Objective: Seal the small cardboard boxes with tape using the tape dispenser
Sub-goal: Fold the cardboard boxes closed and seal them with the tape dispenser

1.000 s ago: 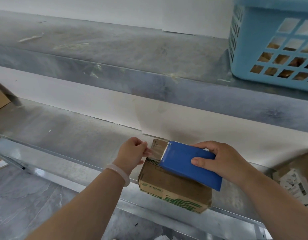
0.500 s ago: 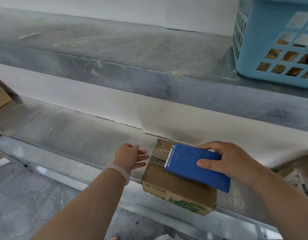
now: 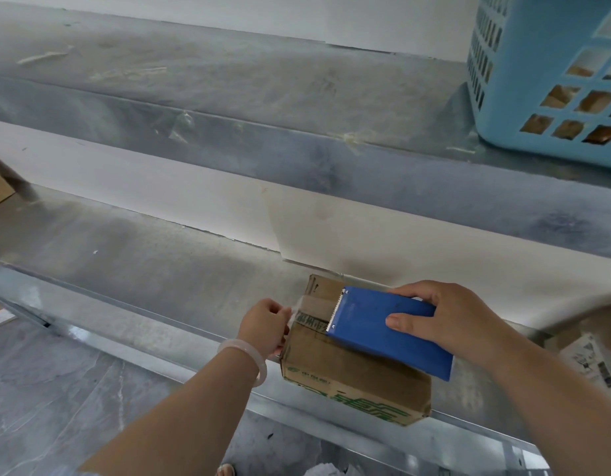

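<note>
**Right hand** (image 3: 445, 321): your fingers are curled over the far edge of the blue tape dispenser (image 3: 386, 334) and your thumb lies flat on its top face, a firm wrap-round hold. The dispenser lies low across the top of the cardboard box (image 3: 345, 372), toothed edge facing left, roughly over the centre seam.

**Left hand** (image 3: 264, 324): your fingers are curled at the box's left edge and appear to pinch the free end of the clear tape (image 3: 299, 304). The strip is faint and glossy, so exact finger contact can't be confirmed. There is a pale bracelet (image 3: 244, 355) on that wrist.

**Box position:** it sits on the lower metal shelf (image 3: 160, 280), with its near corner reaching the front lip.

**Step in hand (judgement):** you are anchoring the start of the strip over the left edge, ahead of drawing the dispenser rightward along the seam.

**Notes for a clean result:**
- Rub the tape end down onto the left side wall before you pull. A loose tab will probably peel.
- Hold the strip taut between your pinch and the teeth, since slack gives wrinkles.
- Run the dispenser low and centred on the seam so both flaps catch tape.
- The box looks light and nothing restrains it, so the pull may drag it toward the lip. Brace it with your left hand once the end sticks.

**Surroundings:** a blue basket (image 3: 551, 80) stands on the upper shelf (image 3: 297, 97), well apart from the box. Brown cardboard shows through its holes.
</note>
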The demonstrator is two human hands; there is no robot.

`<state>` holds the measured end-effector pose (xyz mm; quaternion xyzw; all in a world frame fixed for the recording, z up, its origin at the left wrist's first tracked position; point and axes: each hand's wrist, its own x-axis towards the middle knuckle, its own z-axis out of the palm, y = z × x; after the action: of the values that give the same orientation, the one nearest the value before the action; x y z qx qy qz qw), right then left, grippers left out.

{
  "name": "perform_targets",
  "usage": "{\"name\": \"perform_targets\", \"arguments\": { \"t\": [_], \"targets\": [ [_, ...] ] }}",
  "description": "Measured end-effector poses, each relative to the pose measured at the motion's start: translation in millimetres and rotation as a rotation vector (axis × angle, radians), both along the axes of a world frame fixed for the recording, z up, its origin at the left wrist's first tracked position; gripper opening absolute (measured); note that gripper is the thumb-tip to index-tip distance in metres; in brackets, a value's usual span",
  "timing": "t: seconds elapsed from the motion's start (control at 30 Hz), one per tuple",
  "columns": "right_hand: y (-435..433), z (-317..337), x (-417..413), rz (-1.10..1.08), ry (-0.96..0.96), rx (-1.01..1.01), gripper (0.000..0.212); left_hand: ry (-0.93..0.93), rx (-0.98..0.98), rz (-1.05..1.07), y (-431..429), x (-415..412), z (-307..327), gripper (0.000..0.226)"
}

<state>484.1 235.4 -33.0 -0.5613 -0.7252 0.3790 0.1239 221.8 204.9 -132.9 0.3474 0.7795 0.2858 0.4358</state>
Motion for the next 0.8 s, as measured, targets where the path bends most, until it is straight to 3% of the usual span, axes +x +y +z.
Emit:
{"name": "perform_targets", "arguments": {
  "t": [0.07,0.13,0.3,0.4,0.47,0.57,0.7,0.8],
  "targets": [
    [-1,-2,-2,-0.006,-0.001,0.004,0.031,0.112,0.022,-0.079,0,4,-6,0.018],
    [-1,-3,-3,-0.013,0.003,0.005,0.030,0.105,-0.006,-0.107,1,6,-9,0.021],
    [-2,-3,-5,-0.012,0.013,0.007,0.034,-0.383,-0.167,0.087,-7,3,-5,0.047],
    [-3,-2,-6,-0.023,0.027,0.002,0.038,-0.180,-0.156,-0.056,-7,0,-9,0.040],
    [-4,0,-7,-0.020,0.035,0.001,0.039,-0.024,-0.023,-0.036,-3,-1,-7,0.039],
    [-4,1,-7,-0.010,0.045,0.002,0.037,-0.104,0.160,0.018,-1,7,14,0.043],
    [-1,0,-6,0.025,0.022,-0.002,0.035,-0.053,0.095,-0.273,-7,33,26,0.053],
    [0,4,-2,0.067,0.028,-0.035,0.034,0.000,0.071,-0.278,-5,34,21,0.052]
  ]
}}
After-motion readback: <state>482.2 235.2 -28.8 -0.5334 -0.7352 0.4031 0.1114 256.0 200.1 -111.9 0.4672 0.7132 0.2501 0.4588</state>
